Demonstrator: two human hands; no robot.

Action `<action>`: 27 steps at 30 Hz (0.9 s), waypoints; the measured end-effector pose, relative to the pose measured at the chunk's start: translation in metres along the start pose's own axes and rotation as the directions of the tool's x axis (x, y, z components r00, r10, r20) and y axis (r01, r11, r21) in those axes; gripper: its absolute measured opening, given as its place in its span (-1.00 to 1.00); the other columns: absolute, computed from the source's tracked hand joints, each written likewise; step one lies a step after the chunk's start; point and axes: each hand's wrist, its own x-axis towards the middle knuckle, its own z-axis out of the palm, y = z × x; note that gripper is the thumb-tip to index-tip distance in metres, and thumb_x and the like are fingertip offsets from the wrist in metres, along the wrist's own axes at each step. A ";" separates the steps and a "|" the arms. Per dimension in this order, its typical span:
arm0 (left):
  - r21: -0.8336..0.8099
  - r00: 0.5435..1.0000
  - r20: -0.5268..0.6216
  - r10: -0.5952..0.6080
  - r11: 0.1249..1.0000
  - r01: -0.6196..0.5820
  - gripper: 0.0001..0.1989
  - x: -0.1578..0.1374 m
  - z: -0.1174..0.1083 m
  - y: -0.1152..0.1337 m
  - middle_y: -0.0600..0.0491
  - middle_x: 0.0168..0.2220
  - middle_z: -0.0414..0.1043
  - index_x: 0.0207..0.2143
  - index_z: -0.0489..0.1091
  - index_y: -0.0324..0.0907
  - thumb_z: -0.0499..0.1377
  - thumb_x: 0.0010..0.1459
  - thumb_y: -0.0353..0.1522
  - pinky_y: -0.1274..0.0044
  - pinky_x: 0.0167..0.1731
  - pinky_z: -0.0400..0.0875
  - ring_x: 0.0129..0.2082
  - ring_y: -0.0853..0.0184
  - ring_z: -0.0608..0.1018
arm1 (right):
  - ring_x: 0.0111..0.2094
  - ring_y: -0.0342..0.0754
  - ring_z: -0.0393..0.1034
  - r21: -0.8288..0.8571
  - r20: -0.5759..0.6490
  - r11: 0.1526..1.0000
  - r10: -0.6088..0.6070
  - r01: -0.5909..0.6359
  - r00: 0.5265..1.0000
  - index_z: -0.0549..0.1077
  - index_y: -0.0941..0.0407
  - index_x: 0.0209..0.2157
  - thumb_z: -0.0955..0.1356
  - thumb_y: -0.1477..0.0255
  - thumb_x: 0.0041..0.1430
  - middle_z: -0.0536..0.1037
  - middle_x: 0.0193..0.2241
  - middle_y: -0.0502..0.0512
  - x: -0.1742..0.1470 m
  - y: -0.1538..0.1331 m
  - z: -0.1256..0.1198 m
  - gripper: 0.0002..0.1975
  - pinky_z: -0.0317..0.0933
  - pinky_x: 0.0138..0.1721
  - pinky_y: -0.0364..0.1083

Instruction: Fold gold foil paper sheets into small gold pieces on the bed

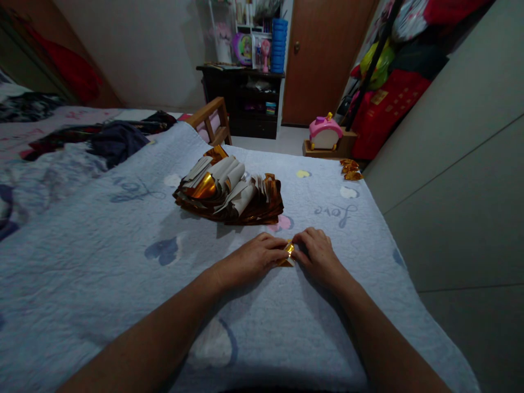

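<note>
Where the left hand (262,253) and the right hand (318,252) nearly meet, palms down, their fingertips are closed on opposite sides of a small piece of shiny gold paper (290,250), which lies between them on a pale blue quilt (266,338) printed with hearts and lettering. Its exact folds are partly hidden by the fingers. From that piece, toward eleven o'clock, a thick, loose stack of gold sheets (243,197) with pale grey backs curls and fans open. Between one and two o'clock, near the quilt's edge, lie a few small folded gold pieces (352,176). Farther off are a pink toy (325,134) at one o'clock, dark clothes (119,143) heaped at ten, and a brown door (323,60) near twelve.
</note>
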 end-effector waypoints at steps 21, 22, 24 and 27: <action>0.014 1.000 0.014 -0.017 1.000 0.017 -0.71 0.000 -0.002 0.002 -0.03 0.14 0.47 0.08 0.49 -0.01 0.09 0.39 -0.38 0.38 0.02 0.37 0.02 0.24 0.46 | -0.12 0.06 0.31 0.093 0.074 0.995 -0.042 0.035 0.996 0.52 0.06 -0.15 0.48 0.43 0.13 0.48 -0.17 0.12 0.000 0.004 -0.013 -0.78 0.15 -0.11 0.01; 0.017 1.000 0.015 -0.021 1.000 0.021 -0.71 0.000 -0.003 0.003 -0.03 0.14 0.47 0.08 0.49 -0.02 0.09 0.39 -0.38 0.39 0.02 0.37 0.02 0.24 0.47 | -0.12 0.06 0.31 0.108 0.078 0.994 -0.042 0.033 0.996 0.52 0.06 -0.15 0.48 0.45 0.14 0.48 -0.18 0.12 0.000 0.005 -0.014 -0.79 0.16 -0.10 0.01; 0.021 1.000 0.011 -0.017 1.000 0.017 -0.71 0.001 -0.005 0.006 -0.03 0.14 0.47 0.08 0.49 -0.03 0.09 0.39 -0.36 0.39 0.02 0.36 0.02 0.25 0.47 | -0.11 0.05 0.32 0.144 0.082 0.989 -0.039 0.027 0.996 0.53 0.06 -0.18 0.45 0.49 0.17 0.49 -0.20 0.11 0.000 0.005 -0.015 -0.84 0.17 -0.08 0.02; 0.021 1.000 0.001 -0.001 1.000 0.001 -0.71 0.002 -0.006 0.008 -0.03 0.14 0.47 0.09 0.48 -0.05 0.09 0.40 -0.35 0.39 0.03 0.36 0.02 0.26 0.47 | -0.12 0.02 0.31 0.172 0.071 0.985 -0.031 0.018 0.997 0.54 0.07 -0.27 0.39 0.56 0.20 0.48 -0.21 0.10 0.001 0.004 -0.015 -0.89 0.16 -0.07 0.02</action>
